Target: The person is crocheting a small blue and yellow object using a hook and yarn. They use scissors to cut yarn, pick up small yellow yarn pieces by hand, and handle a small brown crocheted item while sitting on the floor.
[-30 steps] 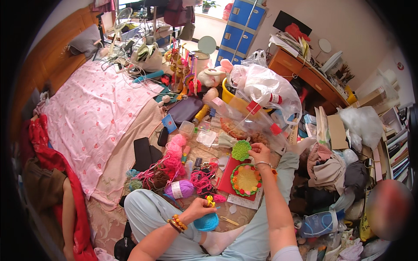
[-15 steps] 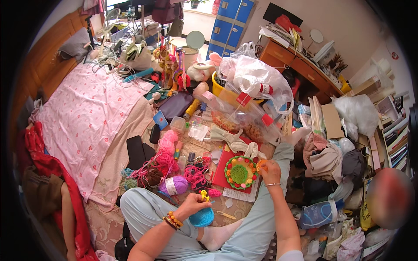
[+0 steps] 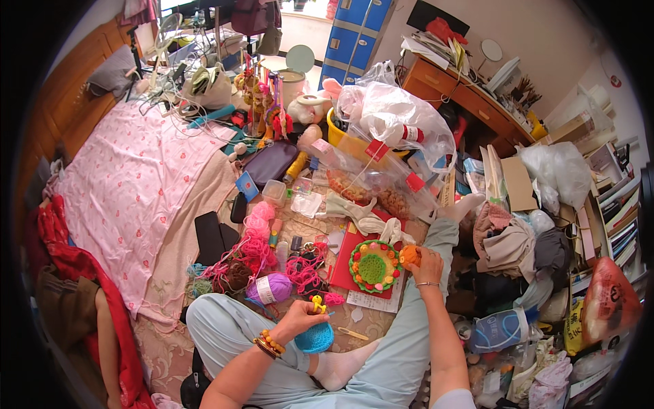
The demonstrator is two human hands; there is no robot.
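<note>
My left hand (image 3: 303, 319) is closed over my left shin, gripping a round blue crocheted piece (image 3: 314, 338) that hangs below the fingers. A small yellow figure (image 3: 317, 303) sticks up between thumb and fingertips; what it is attached to is hidden. My right hand (image 3: 428, 266) is closed on a round orange piece (image 3: 409, 256), perhaps knitted or yarn, beside a crocheted basket (image 3: 373, 268). That basket is green inside with a cream wall, a green rim and small red, orange and yellow trims. It rests on a red book or folder (image 3: 345, 266).
Purple yarn (image 3: 271, 289) and tangled pink yarn (image 3: 255, 253) lie left of the basket. A tan stick-like tool (image 3: 353, 333) lies by my foot. Farther off are a yellow tub (image 3: 336, 129) under plastic bags and a dark pouch (image 3: 271, 162). Piled clothes (image 3: 514, 245) crowd the right.
My right hand has turned and risen slightly, so more of the orange piece shows beside the basket. My left hand keeps its hold on the blue piece. The whole view has shifted a little.
</note>
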